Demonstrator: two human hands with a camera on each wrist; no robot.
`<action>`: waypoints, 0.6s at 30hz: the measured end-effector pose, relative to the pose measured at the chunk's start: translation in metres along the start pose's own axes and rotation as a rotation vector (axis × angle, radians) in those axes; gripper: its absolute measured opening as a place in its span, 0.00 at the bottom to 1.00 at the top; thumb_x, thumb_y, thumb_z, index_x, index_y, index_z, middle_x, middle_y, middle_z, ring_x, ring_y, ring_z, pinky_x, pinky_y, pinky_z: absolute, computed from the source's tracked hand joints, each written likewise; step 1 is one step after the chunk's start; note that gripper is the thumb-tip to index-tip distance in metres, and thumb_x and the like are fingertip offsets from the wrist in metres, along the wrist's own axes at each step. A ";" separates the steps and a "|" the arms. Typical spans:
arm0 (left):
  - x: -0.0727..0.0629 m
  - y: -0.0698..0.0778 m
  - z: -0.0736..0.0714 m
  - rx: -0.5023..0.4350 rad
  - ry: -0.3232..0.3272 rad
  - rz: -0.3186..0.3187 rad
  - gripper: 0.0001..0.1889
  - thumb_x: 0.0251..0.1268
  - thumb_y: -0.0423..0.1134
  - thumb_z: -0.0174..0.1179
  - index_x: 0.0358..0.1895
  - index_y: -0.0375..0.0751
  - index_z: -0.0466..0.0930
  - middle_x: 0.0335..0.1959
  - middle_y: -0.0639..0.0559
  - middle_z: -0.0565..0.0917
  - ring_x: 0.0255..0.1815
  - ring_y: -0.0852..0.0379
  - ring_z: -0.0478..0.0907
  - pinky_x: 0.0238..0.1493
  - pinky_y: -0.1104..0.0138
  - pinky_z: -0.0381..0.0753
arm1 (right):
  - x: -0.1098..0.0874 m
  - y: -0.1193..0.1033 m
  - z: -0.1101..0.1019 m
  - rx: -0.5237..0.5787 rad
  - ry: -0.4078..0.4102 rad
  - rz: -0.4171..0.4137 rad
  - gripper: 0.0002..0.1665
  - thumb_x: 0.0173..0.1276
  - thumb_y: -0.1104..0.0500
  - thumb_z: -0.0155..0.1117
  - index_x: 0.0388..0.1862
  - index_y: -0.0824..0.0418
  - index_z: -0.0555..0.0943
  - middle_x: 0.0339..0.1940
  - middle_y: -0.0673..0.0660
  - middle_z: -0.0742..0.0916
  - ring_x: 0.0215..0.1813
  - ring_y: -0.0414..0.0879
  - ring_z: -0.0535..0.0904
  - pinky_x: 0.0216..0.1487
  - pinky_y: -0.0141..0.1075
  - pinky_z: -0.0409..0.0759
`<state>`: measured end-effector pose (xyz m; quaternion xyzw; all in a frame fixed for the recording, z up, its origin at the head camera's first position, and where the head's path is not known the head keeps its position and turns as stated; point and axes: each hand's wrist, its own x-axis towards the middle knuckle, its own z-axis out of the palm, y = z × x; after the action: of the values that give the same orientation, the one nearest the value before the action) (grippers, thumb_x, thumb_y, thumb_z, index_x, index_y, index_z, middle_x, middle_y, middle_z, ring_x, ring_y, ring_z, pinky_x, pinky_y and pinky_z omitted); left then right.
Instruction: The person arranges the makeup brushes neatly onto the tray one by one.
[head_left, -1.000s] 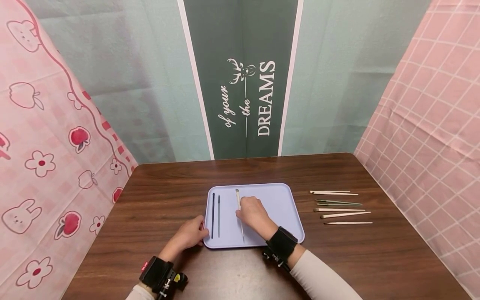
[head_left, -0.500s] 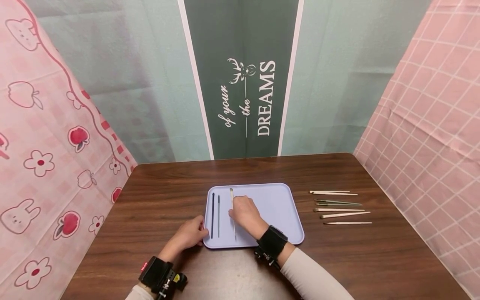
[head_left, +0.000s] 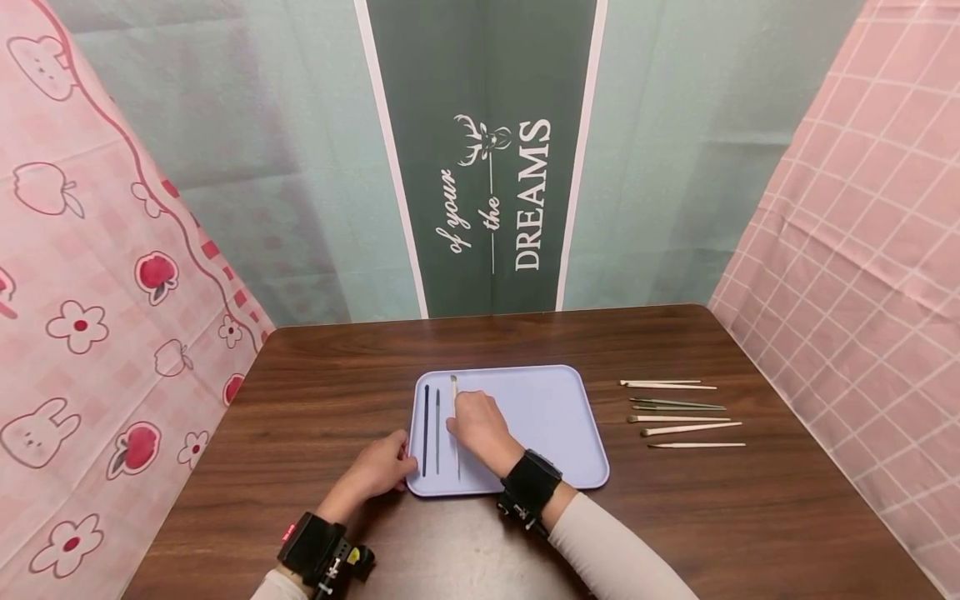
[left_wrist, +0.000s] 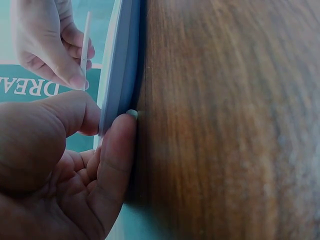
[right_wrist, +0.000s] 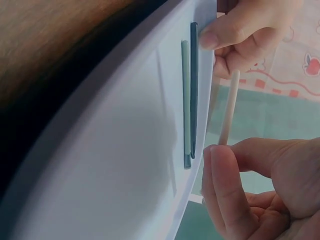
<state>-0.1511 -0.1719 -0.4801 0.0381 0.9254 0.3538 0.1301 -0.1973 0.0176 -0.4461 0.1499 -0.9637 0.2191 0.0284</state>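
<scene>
A slim cream-handled makeup brush (head_left: 453, 387) is pinched between the thumb and fingers of my right hand (head_left: 480, 423), bristle end pointing away from me. The right wrist view shows its handle (right_wrist: 230, 107) held above the lavender tray (head_left: 540, 425). My left hand (head_left: 378, 462) grips the tray's front left corner, thumb on the rim and a finger under it in the left wrist view. Inside the tray, at its left side, a black brush (head_left: 426, 429) and a grey-green brush (head_left: 438, 433) lie side by side, both lengthwise away from me.
On the wooden table (head_left: 330, 358) right of the tray lie several more brushes, cream ones (head_left: 690, 430) and green ones (head_left: 678, 406), roughly parallel and sideways. Patterned cloths hang at the left, back and right.
My right hand has moved left over the tray with the cream brush, closer to the two brushes there. The left hand stays at the tray's corner.
</scene>
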 end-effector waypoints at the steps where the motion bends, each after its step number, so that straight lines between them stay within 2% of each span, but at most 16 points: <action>1: 0.000 0.000 0.000 0.003 0.004 0.003 0.08 0.62 0.32 0.62 0.33 0.41 0.70 0.23 0.50 0.75 0.20 0.59 0.79 0.22 0.67 0.78 | 0.000 0.000 0.000 -0.004 0.003 -0.001 0.17 0.58 0.61 0.72 0.18 0.59 0.73 0.19 0.56 0.81 0.21 0.47 0.72 0.24 0.40 0.74; 7: 0.001 -0.003 0.002 0.031 0.031 0.041 0.08 0.58 0.32 0.60 0.30 0.42 0.69 0.21 0.53 0.74 0.17 0.60 0.80 0.21 0.67 0.77 | 0.002 -0.002 0.002 -0.016 0.010 0.002 0.19 0.57 0.62 0.71 0.14 0.57 0.71 0.18 0.55 0.81 0.20 0.46 0.70 0.22 0.39 0.72; 18: 0.002 -0.004 0.004 0.034 0.034 0.038 0.09 0.58 0.32 0.61 0.29 0.42 0.68 0.20 0.53 0.74 0.17 0.60 0.79 0.21 0.67 0.77 | 0.004 -0.003 0.007 -0.033 -0.011 -0.004 0.18 0.56 0.63 0.71 0.14 0.57 0.72 0.18 0.55 0.81 0.21 0.46 0.71 0.23 0.38 0.73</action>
<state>-0.1522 -0.1718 -0.4860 0.0518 0.9324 0.3413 0.1069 -0.2003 0.0113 -0.4508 0.1528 -0.9670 0.2020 0.0260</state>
